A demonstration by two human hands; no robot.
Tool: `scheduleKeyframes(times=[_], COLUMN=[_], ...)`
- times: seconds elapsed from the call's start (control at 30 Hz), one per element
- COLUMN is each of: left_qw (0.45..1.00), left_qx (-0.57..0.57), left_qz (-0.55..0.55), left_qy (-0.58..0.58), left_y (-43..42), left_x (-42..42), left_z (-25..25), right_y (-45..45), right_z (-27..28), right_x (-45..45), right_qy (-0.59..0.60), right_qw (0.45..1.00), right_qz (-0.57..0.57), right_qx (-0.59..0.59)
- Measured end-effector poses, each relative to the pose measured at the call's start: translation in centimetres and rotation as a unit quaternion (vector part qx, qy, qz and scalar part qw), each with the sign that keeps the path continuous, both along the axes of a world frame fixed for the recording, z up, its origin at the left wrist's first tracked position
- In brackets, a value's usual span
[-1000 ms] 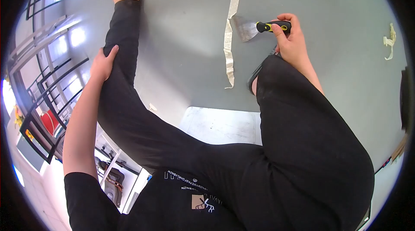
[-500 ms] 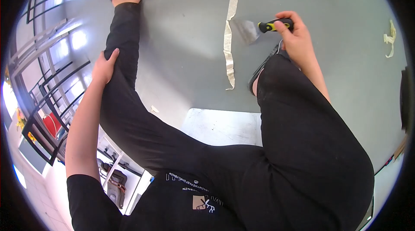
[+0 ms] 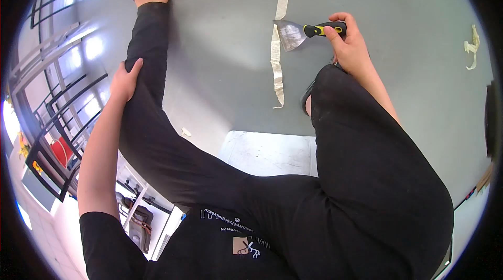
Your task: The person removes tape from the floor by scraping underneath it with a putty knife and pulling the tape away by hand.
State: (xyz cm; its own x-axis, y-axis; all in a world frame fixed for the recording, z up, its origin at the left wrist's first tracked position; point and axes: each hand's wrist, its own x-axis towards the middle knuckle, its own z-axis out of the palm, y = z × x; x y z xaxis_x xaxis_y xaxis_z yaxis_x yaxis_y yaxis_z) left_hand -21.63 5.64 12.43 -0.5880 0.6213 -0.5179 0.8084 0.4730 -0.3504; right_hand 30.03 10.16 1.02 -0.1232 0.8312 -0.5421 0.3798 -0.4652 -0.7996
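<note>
My right hand [image 3: 352, 49] is closed round the black and yellow handle of a scraper [image 3: 293, 35]. Its wide metal blade lies over the edge of a strip of masking tape [image 3: 277, 65] on the grey floor. The strip runs down from the top of the view. Above the blade it looks flat; below, it is wrinkled, with a torn, curled end. My left hand [image 3: 124, 83] grips my outstretched left leg [image 3: 149, 54], its thumb on the black trousers and its fingers hidden behind. My bent right leg [image 3: 367, 164] is under my right forearm.
A crumpled piece of tape [image 3: 472, 47] lies on the floor at the right. A smaller scrap [image 3: 186, 132] is near my left thigh. A white, scuffed panel [image 3: 270, 151] shows between my legs. Black metal frames [image 3: 63, 107] stand along the left.
My right hand has brought the scraper a little to the left, so its blade now overlaps the tape strip. My left hand stays on the leg.
</note>
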Motion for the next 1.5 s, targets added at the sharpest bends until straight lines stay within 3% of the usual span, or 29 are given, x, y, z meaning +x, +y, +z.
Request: scheduleKeyframes(times=[0.13, 0.23, 0.37, 0.43, 0.53, 0.63, 0.77, 0.9, 0.97, 1.03, 1.13, 1.2, 1.23, 1.3, 1.37, 1.43, 1.5], left_qw=[1.0, 1.0, 1.0, 1.0, 1.0, 1.0, 1.0, 1.0, 1.0, 1.0, 1.0, 1.0, 1.0, 1.0, 1.0, 1.0, 1.0], left_qx=[0.005, 0.002, 0.002, 0.009, 0.0, -0.001, 0.001, 0.0, 0.002, 0.005, 0.015, -0.004, -0.003, -0.016, 0.001, 0.017, 0.007], left_qz=[0.004, 0.0, 0.001, -0.003, -0.002, -0.007, -0.009, -0.003, -0.007, -0.008, -0.002, 0.016, 0.017, 0.003, -0.005, -0.008, 0.001], left_qy=[-0.006, 0.003, 0.001, 0.004, 0.008, 0.007, 0.006, 0.011, 0.009, 0.007, -0.004, -0.006, -0.004, 0.01, 0.01, 0.009, 0.0], left_y=[0.1, -0.3, -0.1, 0.0, -0.1, 0.0, 0.1, -0.1, 0.0, -0.1, -0.1, 0.1, 0.0, 0.1, -0.1, -0.2, -0.1], left_x=[0.2, 0.0, 0.0, -0.1, 0.2, 0.3, 0.2, 0.3, 0.0, 0.2, 0.4, 0.7, 0.5, 0.4, 0.3, 0.2, 0.5], left_z=[0.2, 0.2, -0.1, -0.1, 0.2, 0.2, 0.0, 0.1, 0.0, -0.1, 0.1, 0.4, 0.5, 0.2, 0.0, -0.2, 0.2], right_y=[1.1, 0.7, -0.3, 0.9, 1.8, 0.7, 1.8, 1.3, 0.1, 0.3, 1.2, 1.7, 1.5, 0.9, 1.4, 2.1, 1.5], right_z=[0.7, 0.3, 0.3, 1.8, 2.0, 1.2, 1.4, 0.7, 0.8, 0.9, 0.6, 0.3, 0.2, 2.0, 2.2, 2.9, 0.5], right_x=[1.2, 1.3, 0.1, 0.5, 1.5, -0.2, 1.1, 1.3, 0.2, 0.4, 1.6, 1.9, 1.6, 0.4, 1.1, 2.0, 2.4], right_qy=[0.023, 0.023, -0.011, -0.007, 0.028, -0.041, 0.006, 0.022, -0.025, -0.046, 0.025, 0.027, 0.03, -0.011, 0.0, 0.035, 0.048], right_qw=[0.998, 0.999, 0.999, 0.997, 1.0, 0.998, 0.997, 0.999, 0.999, 0.998, 0.997, 0.991, 0.991, 1.0, 0.999, 0.999, 0.999], right_qz=[0.051, -0.03, 0.008, 0.081, 0.001, 0.047, 0.078, 0.029, 0.038, 0.04, 0.068, 0.002, 0.003, 0.016, 0.033, 0.006, 0.01], right_qx=[-0.025, 0.025, 0.033, -0.008, 0.011, -0.012, -0.018, 0.023, -0.018, 0.02, 0.014, 0.128, 0.129, 0.019, 0.039, -0.038, 0.023])
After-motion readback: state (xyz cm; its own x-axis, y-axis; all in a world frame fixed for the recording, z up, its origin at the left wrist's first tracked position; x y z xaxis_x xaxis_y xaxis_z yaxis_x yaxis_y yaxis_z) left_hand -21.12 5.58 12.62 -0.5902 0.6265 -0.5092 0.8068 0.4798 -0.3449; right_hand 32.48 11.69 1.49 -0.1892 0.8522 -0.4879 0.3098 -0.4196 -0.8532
